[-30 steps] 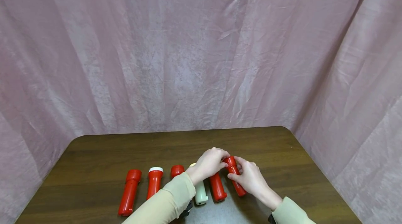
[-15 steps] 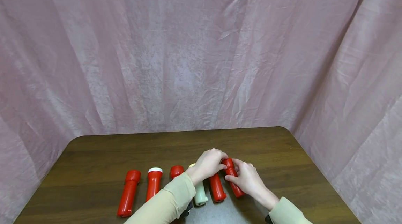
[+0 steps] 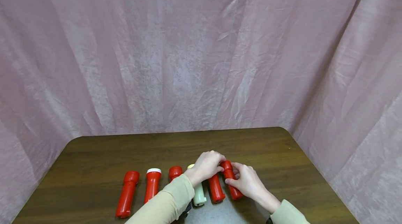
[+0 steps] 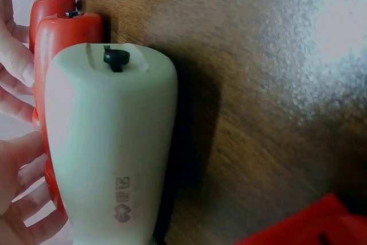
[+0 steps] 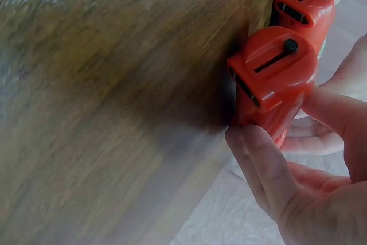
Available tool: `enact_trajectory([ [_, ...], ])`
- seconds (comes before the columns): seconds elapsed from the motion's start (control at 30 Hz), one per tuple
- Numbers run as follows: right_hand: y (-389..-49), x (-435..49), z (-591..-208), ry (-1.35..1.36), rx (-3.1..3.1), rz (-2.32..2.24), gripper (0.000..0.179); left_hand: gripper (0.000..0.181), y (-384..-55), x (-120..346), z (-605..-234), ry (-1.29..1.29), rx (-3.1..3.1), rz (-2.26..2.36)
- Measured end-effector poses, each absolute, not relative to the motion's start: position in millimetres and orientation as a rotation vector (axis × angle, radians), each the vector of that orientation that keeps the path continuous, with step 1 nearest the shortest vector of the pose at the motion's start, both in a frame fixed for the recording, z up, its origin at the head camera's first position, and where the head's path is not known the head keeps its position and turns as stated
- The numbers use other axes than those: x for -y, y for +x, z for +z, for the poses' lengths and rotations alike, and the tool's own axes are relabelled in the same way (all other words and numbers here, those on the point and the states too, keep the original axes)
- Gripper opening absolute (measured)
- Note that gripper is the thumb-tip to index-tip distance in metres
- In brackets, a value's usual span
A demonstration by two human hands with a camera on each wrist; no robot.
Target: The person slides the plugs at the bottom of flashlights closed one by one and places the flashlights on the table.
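Observation:
The rightmost red flashlight (image 3: 232,184) lies on the table, its head pointing to the far side. My left hand (image 3: 205,166) reaches over the neighbouring flashlights and pinches its head between thumb and fingers. Around the body, my right hand (image 3: 248,182) holds it with the thumb on the left side; the right wrist view shows those fingers against the red tail end (image 5: 281,67). Just left lies another red flashlight (image 3: 216,189), its head hidden under my left hand. Beside that is a pale green flashlight (image 4: 114,136), partly covered by the left forearm.
Farther left in the row are a red flashlight (image 3: 175,171) mostly behind the left sleeve, a red one with a white rim (image 3: 153,184), and a plain red one (image 3: 127,194). The wooden table (image 3: 141,150) ends at pink curtains (image 3: 188,60).
Both hands and the rightmost flashlight have shifted slightly left and toward me, closer to the neighbouring red flashlight. The whole view has also drifted a little. Both grips stay the same.

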State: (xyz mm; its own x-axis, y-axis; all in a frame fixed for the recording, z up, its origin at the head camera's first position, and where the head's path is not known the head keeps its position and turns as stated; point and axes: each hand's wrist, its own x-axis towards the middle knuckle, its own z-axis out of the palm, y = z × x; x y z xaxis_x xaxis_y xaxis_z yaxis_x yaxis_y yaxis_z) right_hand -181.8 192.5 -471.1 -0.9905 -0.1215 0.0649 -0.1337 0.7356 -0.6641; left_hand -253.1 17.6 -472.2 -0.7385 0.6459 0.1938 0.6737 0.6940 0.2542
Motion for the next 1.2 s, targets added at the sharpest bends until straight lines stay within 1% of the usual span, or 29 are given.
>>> enact_trajectory([
  [0.33,-182.8,-190.3,-472.3,0.156,2.920,1.102,0.059,0.014,-251.6,-17.3,-472.3,-1.074,2.816,-0.483],
  [0.87,-183.9,-186.1,-476.2,0.141,2.918,1.033,0.064,0.019,-252.3,-14.3,-476.9,-1.052,2.811,-0.501],
  [1.2,-183.8,-189.1,-477.5,0.136,2.916,1.012,0.063,0.019,-251.2,-12.4,-476.2,-1.052,2.795,-0.530],
])
